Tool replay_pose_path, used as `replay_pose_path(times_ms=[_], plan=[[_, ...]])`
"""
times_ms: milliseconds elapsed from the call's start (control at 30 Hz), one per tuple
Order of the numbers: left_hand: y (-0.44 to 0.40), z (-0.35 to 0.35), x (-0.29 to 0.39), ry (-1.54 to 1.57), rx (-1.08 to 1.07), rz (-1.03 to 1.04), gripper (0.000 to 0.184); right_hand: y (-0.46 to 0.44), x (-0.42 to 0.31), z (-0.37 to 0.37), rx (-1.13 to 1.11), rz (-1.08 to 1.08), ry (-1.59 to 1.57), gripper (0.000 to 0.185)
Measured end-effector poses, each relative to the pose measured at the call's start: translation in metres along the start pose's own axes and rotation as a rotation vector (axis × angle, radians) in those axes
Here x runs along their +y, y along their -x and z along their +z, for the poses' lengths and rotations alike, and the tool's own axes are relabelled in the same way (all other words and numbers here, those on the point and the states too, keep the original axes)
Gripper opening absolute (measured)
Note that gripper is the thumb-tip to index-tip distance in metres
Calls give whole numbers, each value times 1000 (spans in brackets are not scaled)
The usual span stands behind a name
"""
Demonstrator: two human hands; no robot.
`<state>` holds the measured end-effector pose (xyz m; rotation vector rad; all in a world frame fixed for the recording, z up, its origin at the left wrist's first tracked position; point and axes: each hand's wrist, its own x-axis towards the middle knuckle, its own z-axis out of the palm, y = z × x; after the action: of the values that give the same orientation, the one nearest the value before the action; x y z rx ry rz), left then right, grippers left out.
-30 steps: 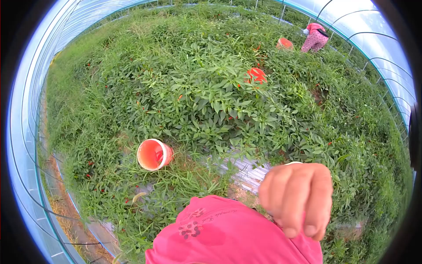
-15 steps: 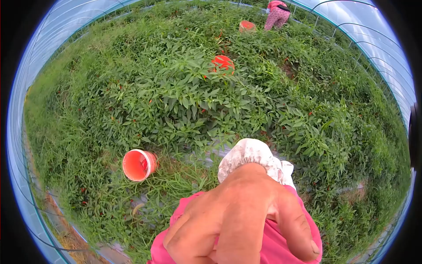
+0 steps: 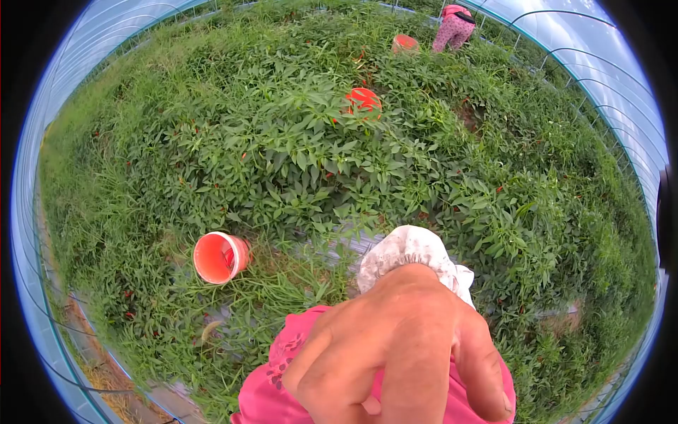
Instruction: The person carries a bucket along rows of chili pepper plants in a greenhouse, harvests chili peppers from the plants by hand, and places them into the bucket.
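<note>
My right hand point(image 3: 395, 339) is raised close to the camera, its back toward me and its fingers pointing down past the bottom edge. Thumb and fingers are bent but apart, and nothing shows between them; most fingertips are cut off. Around the wrist sits a stained white sleeve cuff point(image 3: 409, 251). Behind the hand is my pink clothing point(image 3: 265, 389) with a dark dotted print. My left hand is out of sight. Left of the hand, a red bucket point(image 3: 212, 258) with a pale rim leans in the grass, some red peppers point(image 3: 228, 256) inside.
Dense green pepper plants point(image 3: 304, 155) with scattered red fruit fill the ground. Further off are a second red bucket point(image 3: 364, 99), partly behind leaves, and a third bucket point(image 3: 405, 44) near a bent-over person point(image 3: 454, 28) in pink. Hooped blue-white sheeting point(image 3: 607, 63) curves around the sides.
My right hand has shifted slightly right, still close to the camera. The view has tilted a little, so the buckets and the person appear slightly displaced.
</note>
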<state>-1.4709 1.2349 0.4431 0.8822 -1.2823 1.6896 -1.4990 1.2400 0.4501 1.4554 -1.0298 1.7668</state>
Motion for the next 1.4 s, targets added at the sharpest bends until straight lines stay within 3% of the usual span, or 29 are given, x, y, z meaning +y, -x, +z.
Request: replay_pose_path(times_ms=[200, 367, 400, 500, 533, 600, 667, 800, 933, 967, 1100, 1233, 1300, 1400], plan=[[11, -15, 19, 65, -66, -47, 8, 2, -15, -10, 33, 144, 68, 52], [-35, -28, 49, -171, 210, -250, 7, 7, -29, -14, 64, 260, 113, 46], [57, -34, 104, -225, 269, -291, 8, 8, -32, -15, 72, 279, 116, 45], [174, -34, 203, -402, 459, -420, 8, 14, -25, -24, 97, 322, 111, 41], [173, -32, 215, -458, 529, -464, 9, 24, -21, -25, 108, 309, 99, 41], [231, -14, 274, -564, 678, -552, 10, 57, -10, -30, 345, 743, 172, 30], [271, 7, 322, -669, 830, -632, 11, 85, -1, -37, 430, 1070, 494, 25], [325, 59, 396, -858, 1134, -793, 14, 161, 13, -51, 700, 1446, 785, 28], [348, 98, 456, -1026, 1404, -957, 17, 253, 14, -60, 1066, 1560, 849, 26], [351, 108, 471, -1065, 1469, -999, 18, 282, 15, -61, 1222, 1499, 800, 26], [374, 141, 534, -1206, 1725, -1165, 21, 329, 13, -44, 1537, 1598, 877, 25], [386, 173, 602, -1324, 1978, -1353, 25, 365, 22, -6, 1750, 1718, 819, 23], [461, 200, 676, -1337, 2047, -1416, 25, 371, 26, 16, 1881, 1681, 837, 22], [412, 205, 689, -1258, 2265, -1427, 24, 382, 29, 47, 1967, 1723, 848, 21]])
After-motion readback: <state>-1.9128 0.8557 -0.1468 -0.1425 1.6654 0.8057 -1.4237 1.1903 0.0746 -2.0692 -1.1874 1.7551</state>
